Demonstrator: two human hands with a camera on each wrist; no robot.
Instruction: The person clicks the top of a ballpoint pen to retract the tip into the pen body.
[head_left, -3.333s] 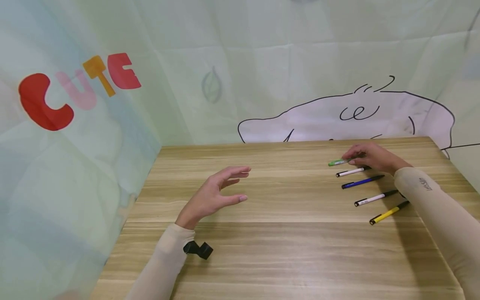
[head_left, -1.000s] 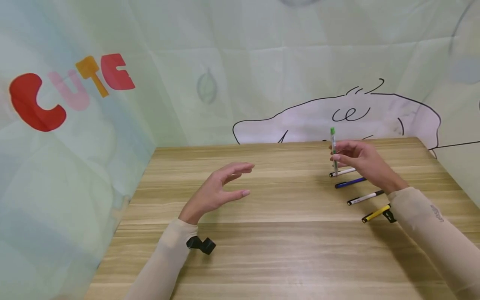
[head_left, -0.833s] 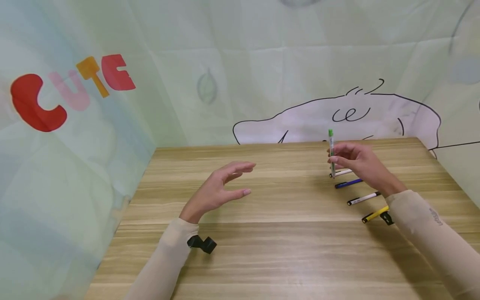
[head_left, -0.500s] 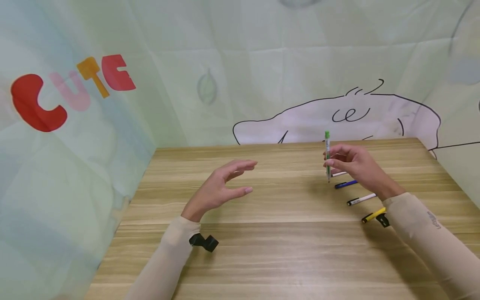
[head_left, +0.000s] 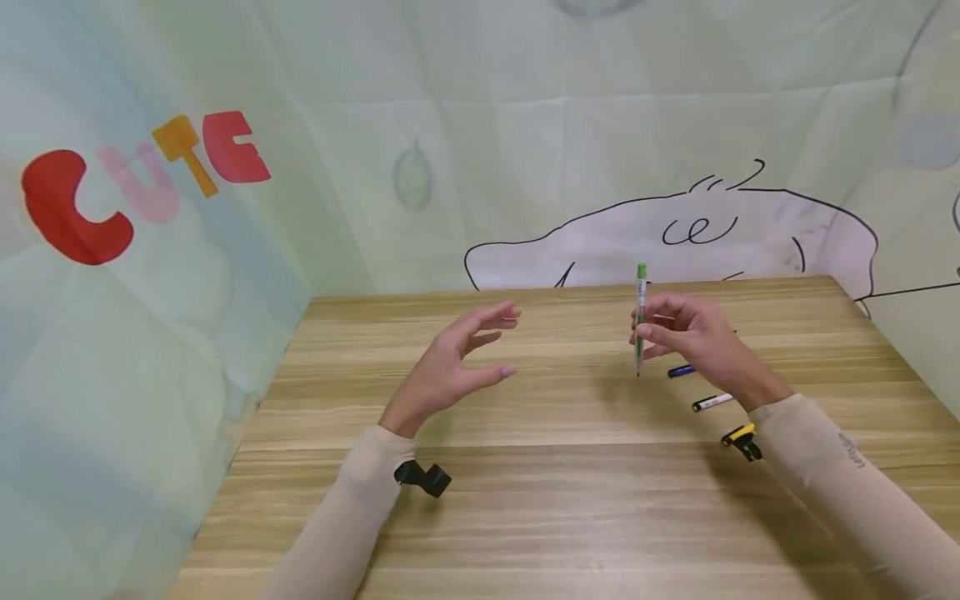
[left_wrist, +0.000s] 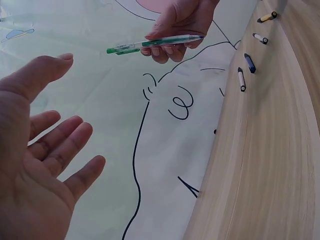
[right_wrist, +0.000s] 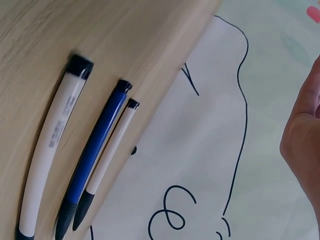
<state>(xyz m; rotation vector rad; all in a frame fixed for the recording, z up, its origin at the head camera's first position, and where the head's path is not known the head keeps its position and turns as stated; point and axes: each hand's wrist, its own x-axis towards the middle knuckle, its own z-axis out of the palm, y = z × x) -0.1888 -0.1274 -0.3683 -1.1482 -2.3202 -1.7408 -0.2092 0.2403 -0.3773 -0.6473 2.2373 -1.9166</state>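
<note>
My right hand (head_left: 686, 337) pinches a clear-barrelled pen with a green cap end (head_left: 641, 287) between thumb and fingers. The pen stands nearly upright above the table, green end up, dark tip down. To the left, my left hand (head_left: 457, 358) hovers over the table with fingers spread apart and nothing in it. In the left wrist view the green pen (left_wrist: 160, 41) shows side-on in the right hand's fingertips, some distance from the left hand (left_wrist: 40, 185). Beneath the right arm lie a blue pen (head_left: 681, 371), a white pen (head_left: 708, 403) and a yellow pen (head_left: 738, 434), each partly hidden.
The wooden table (head_left: 525, 517) meets a printed cloth backdrop (head_left: 480, 167) at its far and left sides. In the right wrist view a second white pen (right_wrist: 114, 150) lies beside the blue one. A black mount (head_left: 423, 478) sits on the left wrist.
The right hand has picked the green pen up off the table, turned it upright and carried it left and nearer. The left hand has drifted slightly right, staying open.
</note>
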